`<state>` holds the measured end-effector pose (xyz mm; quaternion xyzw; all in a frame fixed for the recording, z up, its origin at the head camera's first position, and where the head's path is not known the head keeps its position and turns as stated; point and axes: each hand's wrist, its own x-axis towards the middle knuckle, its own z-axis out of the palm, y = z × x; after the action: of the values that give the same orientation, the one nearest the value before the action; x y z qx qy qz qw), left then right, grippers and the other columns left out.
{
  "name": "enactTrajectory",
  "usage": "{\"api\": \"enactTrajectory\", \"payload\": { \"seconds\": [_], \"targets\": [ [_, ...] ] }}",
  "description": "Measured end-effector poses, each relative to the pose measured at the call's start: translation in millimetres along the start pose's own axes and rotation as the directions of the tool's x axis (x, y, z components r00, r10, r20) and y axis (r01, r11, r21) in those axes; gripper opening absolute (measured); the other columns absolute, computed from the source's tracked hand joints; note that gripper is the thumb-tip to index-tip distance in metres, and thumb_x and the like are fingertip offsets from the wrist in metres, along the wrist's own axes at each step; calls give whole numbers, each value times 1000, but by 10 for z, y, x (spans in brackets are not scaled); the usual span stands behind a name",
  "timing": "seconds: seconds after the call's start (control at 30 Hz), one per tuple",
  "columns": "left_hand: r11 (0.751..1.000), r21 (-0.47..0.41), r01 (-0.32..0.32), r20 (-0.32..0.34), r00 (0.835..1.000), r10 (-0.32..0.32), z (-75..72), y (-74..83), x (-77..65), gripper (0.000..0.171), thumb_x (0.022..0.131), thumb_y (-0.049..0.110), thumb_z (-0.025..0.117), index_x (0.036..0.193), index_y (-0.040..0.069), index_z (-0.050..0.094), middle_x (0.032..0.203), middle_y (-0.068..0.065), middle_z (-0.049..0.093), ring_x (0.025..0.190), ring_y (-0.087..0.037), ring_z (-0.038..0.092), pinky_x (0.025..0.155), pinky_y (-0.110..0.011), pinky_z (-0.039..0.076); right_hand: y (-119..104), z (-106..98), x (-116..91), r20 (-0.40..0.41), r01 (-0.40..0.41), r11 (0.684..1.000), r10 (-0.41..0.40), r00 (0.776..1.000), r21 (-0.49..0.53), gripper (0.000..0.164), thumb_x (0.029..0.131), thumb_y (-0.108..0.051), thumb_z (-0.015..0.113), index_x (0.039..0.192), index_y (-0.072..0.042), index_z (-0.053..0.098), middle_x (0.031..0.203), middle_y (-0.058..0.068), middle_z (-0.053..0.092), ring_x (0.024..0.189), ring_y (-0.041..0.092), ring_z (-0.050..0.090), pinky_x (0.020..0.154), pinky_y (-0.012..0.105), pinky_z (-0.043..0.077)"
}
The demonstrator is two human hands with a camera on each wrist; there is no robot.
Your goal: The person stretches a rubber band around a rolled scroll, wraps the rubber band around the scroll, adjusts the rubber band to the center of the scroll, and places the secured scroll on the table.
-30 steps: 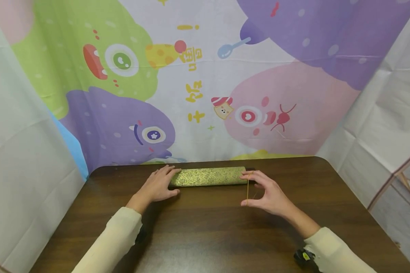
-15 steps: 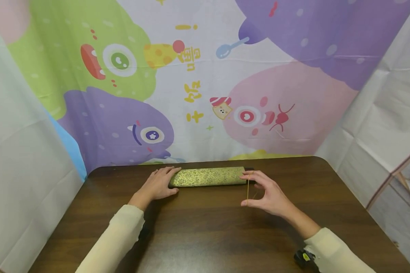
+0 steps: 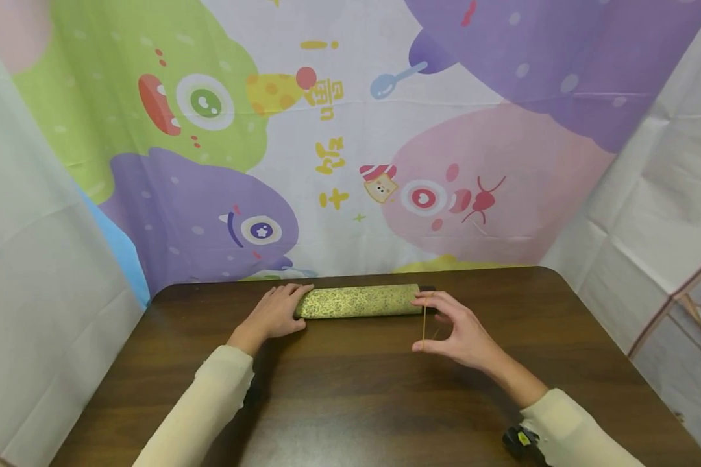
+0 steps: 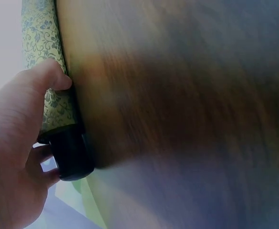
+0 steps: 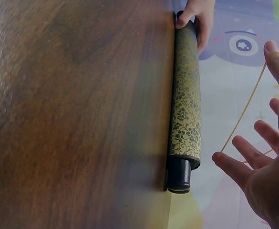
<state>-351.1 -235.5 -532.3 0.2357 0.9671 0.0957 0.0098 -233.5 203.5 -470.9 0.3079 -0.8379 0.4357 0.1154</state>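
Note:
A rolled-up scroll (image 3: 362, 302) in yellow-green floral brocade lies across the far part of the table. Around its left end my left hand (image 3: 271, 312) holds on, the thumb on the near side. A black end knob (image 4: 71, 155) shows beside the palm in the left wrist view. My right hand (image 3: 466, 334) is at the scroll's right end, thumb and fingers spread apart. A thin yellow rubber band (image 3: 424, 319) is looped over them and stretched taut. In the right wrist view the band (image 5: 244, 109) stands apart from the scroll (image 5: 187, 90).
The dark wooden table (image 3: 350, 402) has rounded far corners. Right behind it hangs a curtain (image 3: 339, 246) with cartoon monsters. Pale cloth walls (image 3: 41, 292) close in both sides. A black wrist device (image 3: 521, 441) sits at the right sleeve.
My left hand has shifted slightly right along the scroll, and its forearm has swung right too. The right hand, with the stretched rubber band, stays almost still.

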Motion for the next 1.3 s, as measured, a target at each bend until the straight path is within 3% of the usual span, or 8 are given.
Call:
{"api": "enactTrajectory", "payload": {
  "seconds": [0.03, 0.27, 0.4, 0.57, 0.77, 1.0, 1.17, 1.3],
  "targets": [
    [1000, -11, 0, -9, 1000, 0, 54, -42, 37, 90, 94, 38, 80, 174, 21, 41, 169, -23, 53, 156, -53, 51, 129, -77, 36, -1, 0, 0, 0, -1, 1000, 1, 1000, 1, 74, 76, -15, 104, 143, -18, 73, 152, 17, 69, 138, 15, 67, 101, 68, 62],
    [1000, -24, 12, 15, 1000, -11, -65, 121, 29, 92, 93, 39, 80, 173, 17, 42, 169, -25, 53, 155, -56, 50, 127, -77, 37, -11, 5, 3, -1, 2, 1000, -2, 1000, 6, 74, 76, -15, 104, 143, -18, 72, 153, 16, 69, 139, 12, 66, 101, 68, 62],
    [998, -54, 28, 14, 1000, -27, 47, 46, 118, 94, 90, 47, 80, 172, 18, 43, 171, -22, 53, 159, -52, 49, 131, -76, 34, -10, 7, 1, -3, 0, 1000, 0, 1000, 8, 74, 77, -15, 104, 143, -18, 73, 152, 18, 69, 139, 9, 65, 101, 69, 62],
    [999, -9, 31, 17, 999, -31, 133, -4, 200, 94, 93, 55, 78, 173, 20, 44, 172, -16, 54, 162, -43, 49, 136, -70, 33, -2, 5, 5, -1, -3, 1000, 3, 1000, 11, 73, 77, -15, 103, 143, -18, 72, 151, 20, 69, 139, 6, 64, 101, 69, 62],
    [998, 41, 38, 40, 998, -40, 146, 21, 342, 95, 88, 51, 84, 170, 18, 48, 163, -17, 62, 150, -47, 59, 121, -71, 48, -5, -5, 16, -4, -1, 1000, 1, 1000, 2, 74, 77, -14, 103, 145, -18, 72, 151, 20, 69, 140, 13, 65, 101, 67, 63],
    [994, 92, 52, 107, 992, -62, -298, 504, 170, 89, 92, 41, 84, 167, 9, 48, 160, -20, 62, 150, -44, 60, 122, -66, 50, -14, -1, 15, -4, -10, 1000, 10, 1000, -8, 74, 78, -14, 102, 145, -18, 72, 152, 20, 68, 140, 18, 67, 102, 66, 63],
    [989, 134, 61, 98, 992, -75, -434, 731, 83, 85, 89, 38, 88, 158, 4, 54, 153, -22, 67, 142, -43, 65, 117, -61, 55, -18, 1, -4, -13, -14, 1000, 13, 1000, -15, 73, 79, -13, 102, 145, -18, 72, 151, 19, 69, 139, 14, 67, 102, 66, 63],
    [984, 166, 71, 99, 991, -89, -424, 762, 82, 84, 86, 42, 91, 154, 8, 56, 144, -19, 71, 133, -40, 69, 111, -57, 59, -21, -15, -16, -20, -24, 1000, 23, 1000, -15, 73, 79, -14, 102, 145, -17, 72, 151, 17, 69, 139, 11, 66, 103, 65, 63]
  ]
}}
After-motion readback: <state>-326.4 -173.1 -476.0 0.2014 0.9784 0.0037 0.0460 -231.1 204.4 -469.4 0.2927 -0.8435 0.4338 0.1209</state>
